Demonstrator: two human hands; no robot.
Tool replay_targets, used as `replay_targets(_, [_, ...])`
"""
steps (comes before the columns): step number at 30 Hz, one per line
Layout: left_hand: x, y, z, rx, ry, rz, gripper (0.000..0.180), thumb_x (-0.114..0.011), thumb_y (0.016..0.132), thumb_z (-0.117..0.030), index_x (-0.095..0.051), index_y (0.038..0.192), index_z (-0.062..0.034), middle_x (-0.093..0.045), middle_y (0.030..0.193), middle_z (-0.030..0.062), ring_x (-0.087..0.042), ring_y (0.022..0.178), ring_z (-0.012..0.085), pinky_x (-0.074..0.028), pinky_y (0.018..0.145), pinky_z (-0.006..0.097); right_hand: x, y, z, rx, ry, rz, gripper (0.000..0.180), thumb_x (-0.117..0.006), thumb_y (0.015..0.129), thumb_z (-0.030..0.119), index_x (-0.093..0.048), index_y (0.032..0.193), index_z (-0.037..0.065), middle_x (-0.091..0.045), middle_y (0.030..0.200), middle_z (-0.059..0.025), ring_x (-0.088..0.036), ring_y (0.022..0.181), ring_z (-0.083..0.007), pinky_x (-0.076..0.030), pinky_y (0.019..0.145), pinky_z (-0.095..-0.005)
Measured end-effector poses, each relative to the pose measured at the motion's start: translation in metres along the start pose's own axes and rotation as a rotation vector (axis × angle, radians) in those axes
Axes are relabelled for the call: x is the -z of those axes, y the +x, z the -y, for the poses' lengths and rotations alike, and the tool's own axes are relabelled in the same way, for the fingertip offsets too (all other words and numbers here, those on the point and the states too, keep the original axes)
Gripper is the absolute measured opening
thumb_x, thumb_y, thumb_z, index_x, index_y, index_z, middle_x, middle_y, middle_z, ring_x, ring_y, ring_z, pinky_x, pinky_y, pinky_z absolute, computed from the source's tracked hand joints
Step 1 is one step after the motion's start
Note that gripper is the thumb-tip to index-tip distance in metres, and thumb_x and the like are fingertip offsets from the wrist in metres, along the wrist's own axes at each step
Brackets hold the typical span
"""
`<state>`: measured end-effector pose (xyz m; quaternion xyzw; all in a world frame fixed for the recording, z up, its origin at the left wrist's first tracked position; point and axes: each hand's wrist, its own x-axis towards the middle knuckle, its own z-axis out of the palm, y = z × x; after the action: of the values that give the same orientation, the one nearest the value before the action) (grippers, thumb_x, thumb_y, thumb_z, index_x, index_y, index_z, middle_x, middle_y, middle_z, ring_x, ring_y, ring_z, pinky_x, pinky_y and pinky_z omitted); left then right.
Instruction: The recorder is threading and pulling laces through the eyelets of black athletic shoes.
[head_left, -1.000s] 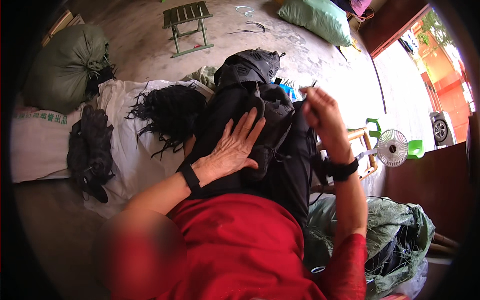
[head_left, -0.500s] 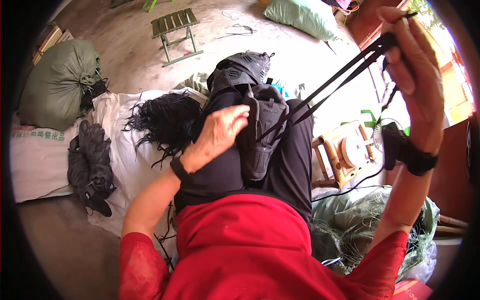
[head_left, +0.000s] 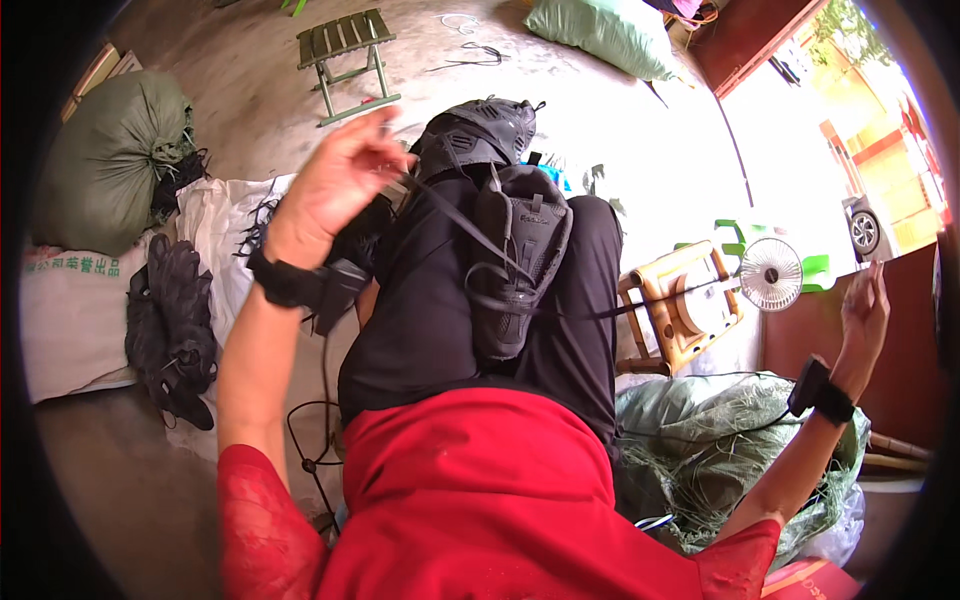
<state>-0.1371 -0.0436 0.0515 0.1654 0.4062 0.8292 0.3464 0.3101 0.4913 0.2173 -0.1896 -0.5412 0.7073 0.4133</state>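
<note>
On the lap lies a moulded black shoe upper [head_left: 518, 262]; left hand [head_left: 335, 185] pinches its thin strap [head_left: 440, 205], right hand [head_left: 864, 305] hangs half-open, empty.

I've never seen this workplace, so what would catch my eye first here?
Likely the black shoe upper lying on the person's lap at centre, with black laces running out to both raised hands: the left hand up at upper left, the right hand out at far right. Next, the small white fan on the right.
</note>
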Motion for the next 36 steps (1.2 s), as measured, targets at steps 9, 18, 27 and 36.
replay_targets(9, [0.252, -0.025, -0.054, -0.115, -0.216, -0.585, 0.020, -0.048, 0.099, -0.017, -0.056, 0.105, 0.0005, -0.054, 0.078, 0.0067, -0.054, 0.077, 0.0222, -0.046, 0.088, 0.038, 0.090, -0.058, -0.220, -0.019, -0.764, -0.397, 0.022, -0.061, 0.093, 0.025, -0.066, 0.107, 0.009, -0.057, 0.063, 0.0012, -0.041, 0.042, -0.0036, -0.031, 0.035, -0.0196])
replay_targets(18, [0.361, -0.136, -0.194, -0.228, -0.161, -0.469, 0.010, -0.046, 0.091, 0.000, -0.049, 0.095, 0.0089, -0.054, 0.089, 0.0160, -0.054, 0.089, 0.0278, -0.043, 0.079, 0.038, -0.228, -0.161, -0.293, -0.130, -0.930, 0.433, 0.018, -0.063, 0.090, 0.018, -0.067, 0.086, 0.001, -0.063, 0.059, -0.0089, -0.062, 0.053, -0.0144, -0.047, 0.052, -0.0280])
replay_targets(27, [0.379, -0.238, -0.245, -0.563, -0.279, -0.852, 0.023, -0.044, 0.099, -0.006, -0.044, 0.117, 0.0092, -0.035, 0.074, 0.0028, -0.030, 0.057, 0.0131, -0.030, 0.057, 0.026, -0.245, -0.176, -0.299, -0.040, -1.119, 0.500, 0.018, -0.062, 0.087, 0.021, -0.068, 0.084, 0.005, -0.065, 0.064, -0.0138, -0.065, 0.060, -0.0308, -0.049, 0.059, -0.0386])
replay_targets(36, [0.294, -0.236, -0.183, -0.581, 0.377, -1.251, 0.020, -0.045, 0.102, -0.016, -0.054, 0.106, 0.0007, -0.046, 0.077, 0.0006, -0.033, 0.057, 0.0101, -0.031, 0.056, 0.023, -0.246, -0.172, -0.303, -0.040, -1.204, 0.490, 0.017, -0.062, 0.085, 0.021, -0.068, 0.084, 0.005, -0.065, 0.068, -0.0163, -0.065, 0.065, -0.0349, -0.050, 0.061, -0.0410])
